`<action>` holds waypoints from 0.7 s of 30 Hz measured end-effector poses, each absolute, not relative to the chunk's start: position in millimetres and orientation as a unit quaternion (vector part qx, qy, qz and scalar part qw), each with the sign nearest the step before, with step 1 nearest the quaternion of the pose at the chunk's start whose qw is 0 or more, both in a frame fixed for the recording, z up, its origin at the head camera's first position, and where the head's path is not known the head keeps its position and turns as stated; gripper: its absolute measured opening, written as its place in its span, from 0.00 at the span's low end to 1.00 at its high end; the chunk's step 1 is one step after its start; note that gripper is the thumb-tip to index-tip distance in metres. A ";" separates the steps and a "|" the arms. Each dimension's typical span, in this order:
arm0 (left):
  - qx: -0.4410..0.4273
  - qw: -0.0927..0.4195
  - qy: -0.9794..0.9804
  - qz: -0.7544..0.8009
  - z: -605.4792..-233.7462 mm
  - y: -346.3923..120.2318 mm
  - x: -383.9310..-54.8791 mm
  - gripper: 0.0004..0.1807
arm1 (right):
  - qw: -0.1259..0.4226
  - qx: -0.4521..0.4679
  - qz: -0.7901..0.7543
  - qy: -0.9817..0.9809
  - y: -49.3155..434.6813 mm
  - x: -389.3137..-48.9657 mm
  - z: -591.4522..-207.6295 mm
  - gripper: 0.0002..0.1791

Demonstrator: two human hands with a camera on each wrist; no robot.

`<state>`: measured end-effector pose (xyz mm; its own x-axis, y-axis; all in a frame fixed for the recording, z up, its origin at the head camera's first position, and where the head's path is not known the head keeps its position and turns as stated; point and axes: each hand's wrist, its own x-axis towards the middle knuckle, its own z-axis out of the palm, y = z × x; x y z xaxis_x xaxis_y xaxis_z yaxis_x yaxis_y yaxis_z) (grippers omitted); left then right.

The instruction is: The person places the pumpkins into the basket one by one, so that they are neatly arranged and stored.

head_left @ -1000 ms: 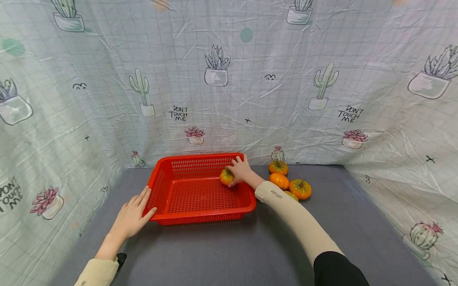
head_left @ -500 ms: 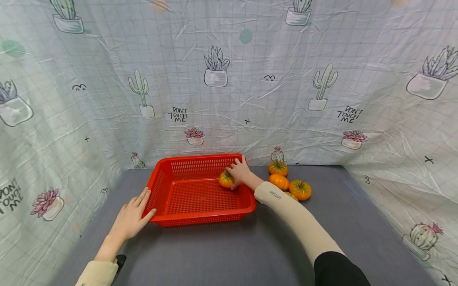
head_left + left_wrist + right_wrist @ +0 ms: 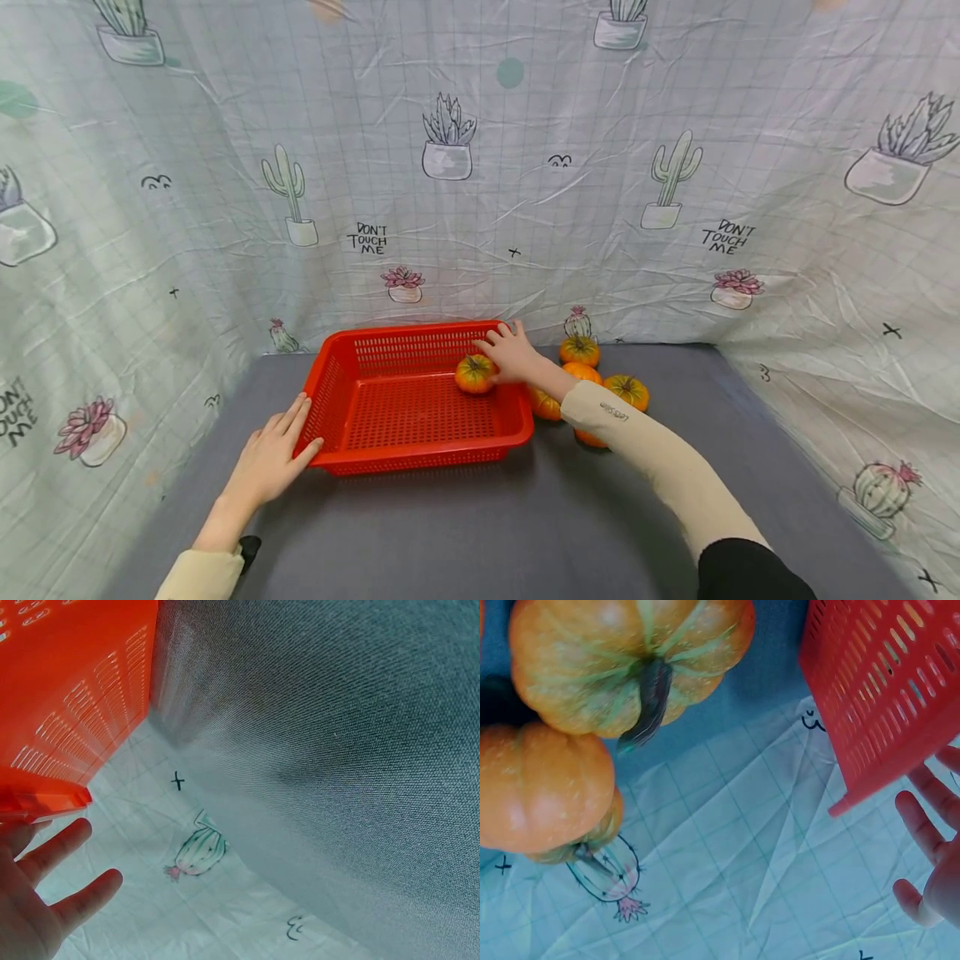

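Observation:
A small orange pumpkin (image 3: 474, 375) with green streaks sits inside the red plastic basket (image 3: 420, 457), near its right end. Over that end, my right hand (image 3: 514, 353) hovers with spread fingers just right of the pumpkin; contact there cannot be told. In the right wrist view the fingers of the right hand (image 3: 939, 851) are loosely extended beside the basket's wall (image 3: 885, 690). My left hand (image 3: 267, 460) rests against the basket's left rim, fingers fairly straight. The left wrist view has the left hand (image 3: 52, 892) below the basket's rim (image 3: 45, 802).
Several more pumpkins lie right of the basket, including one at the back (image 3: 580, 351), one to the right (image 3: 628, 391) and one partly behind the right forearm (image 3: 547, 405). A grey cloth (image 3: 420, 533) covers the table. A patterned curtain (image 3: 517, 192) hangs around it.
My right hand has let go of the pumpkin in the basket and drawn slightly up and right. The right forearm shifted right, so different pumpkins show around it. My left hand stays at the rim.

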<state>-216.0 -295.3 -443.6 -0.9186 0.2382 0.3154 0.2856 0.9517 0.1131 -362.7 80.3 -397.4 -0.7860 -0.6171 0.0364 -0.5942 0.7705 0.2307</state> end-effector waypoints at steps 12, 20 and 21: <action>-0.133 0.148 -0.977 -0.080 -445.0 -294.6 -214.9 0.37 | 0.133 0.381 -0.047 -0.914 109.0 -327.6 -392.5 0.28; -0.133 0.147 -0.977 -0.081 -444.2 -295.6 -215.2 0.37 | 0.169 0.381 0.018 -0.909 134.9 -302.0 -397.8 0.24; -0.134 0.149 -0.976 -0.081 -443.8 -295.4 -215.5 0.37 | 0.172 0.381 0.028 -0.908 138.0 -298.3 -398.8 0.23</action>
<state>-215.5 -295.4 -443.8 -0.9200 0.2374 0.3118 0.2853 0.9512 0.1176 -298.3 138.0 -398.8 -0.6506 -0.6819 0.3344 -0.7012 0.7084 0.0803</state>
